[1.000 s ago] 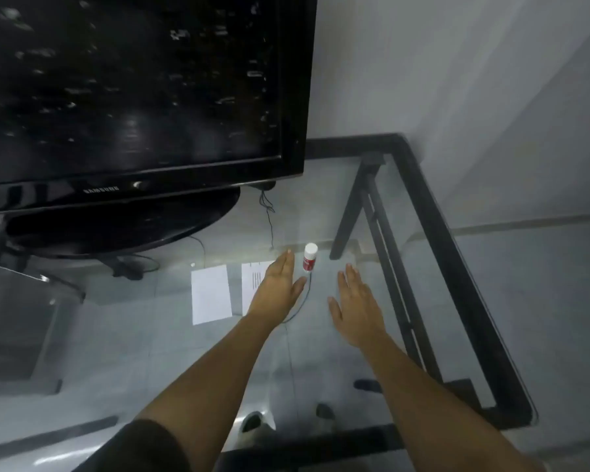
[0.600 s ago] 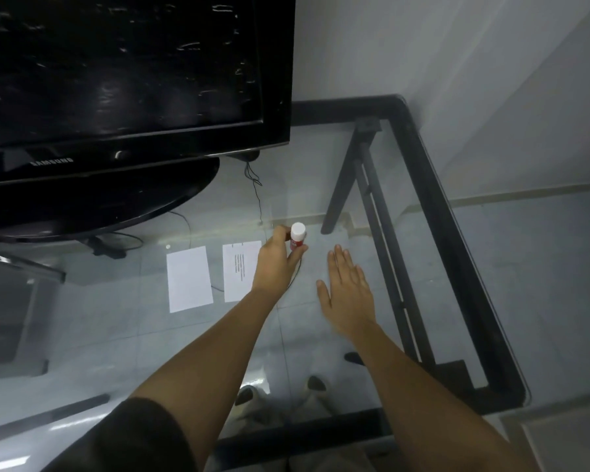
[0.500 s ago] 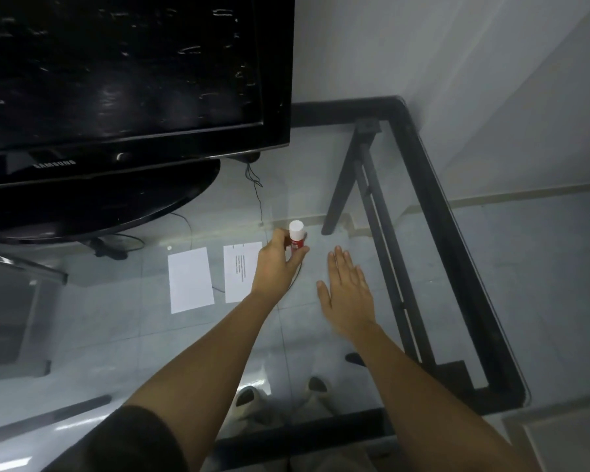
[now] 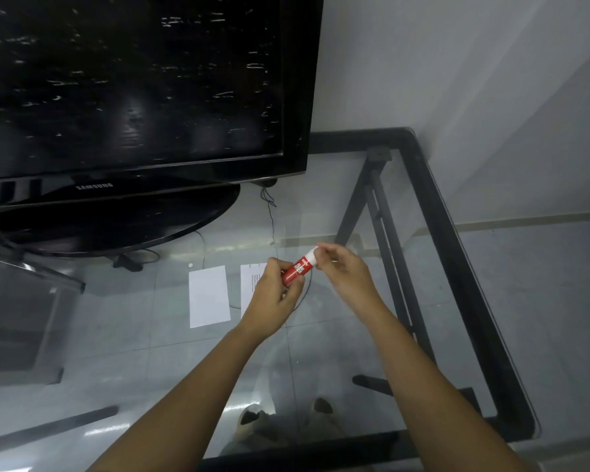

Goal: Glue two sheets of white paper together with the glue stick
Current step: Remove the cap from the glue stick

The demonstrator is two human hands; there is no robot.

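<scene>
A red glue stick with a white cap is held tilted above the glass table. My left hand grips its red body from below. My right hand pinches the white cap at the upper end. Two white paper sheets lie flat on the glass: a blank sheet on the left, and a sheet with small print beside it, partly hidden under my left hand.
A big black television on an oval stand fills the back left. The glass table has a black frame along its right and back edges. A thin black cable runs down toward the papers. White walls stand behind.
My left hand lifted the glue stick off the table and tilted it. My right hand rose from the glass and took hold of the cap.
</scene>
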